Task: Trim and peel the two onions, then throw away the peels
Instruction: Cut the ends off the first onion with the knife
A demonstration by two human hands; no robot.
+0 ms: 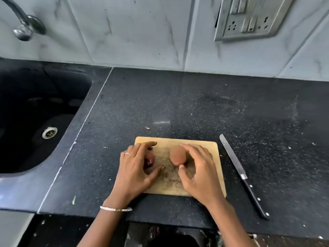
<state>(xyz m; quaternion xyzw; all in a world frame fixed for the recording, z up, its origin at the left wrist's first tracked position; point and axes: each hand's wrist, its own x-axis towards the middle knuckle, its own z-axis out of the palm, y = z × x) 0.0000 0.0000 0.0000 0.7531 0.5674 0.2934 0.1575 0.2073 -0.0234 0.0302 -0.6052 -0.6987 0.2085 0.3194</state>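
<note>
Two onions lie on a small wooden cutting board (pixel 195 145). A pale brown onion (pixel 177 155) sits near the board's middle, and my right hand (pixel 199 172) curls around its right side with thumb and fingers spread, touching or nearly touching it. A darker red onion (pixel 149 160) is at the board's left edge, mostly hidden under my left hand (pixel 136 167), whose fingers arch over it. Whether either hand grips its onion is unclear. A long knife (pixel 238 168) with a black handle lies on the counter right of the board, untouched.
The black speckled counter (pixel 195 107) stretches behind and to the right of the board. A dark sink (pixel 35 118) with a metal drain is at the left, a tap (pixel 23 24) above it. A small scrap of peel (pixel 147 128) lies behind the board. A wall socket (pixel 249 18) is at upper right.
</note>
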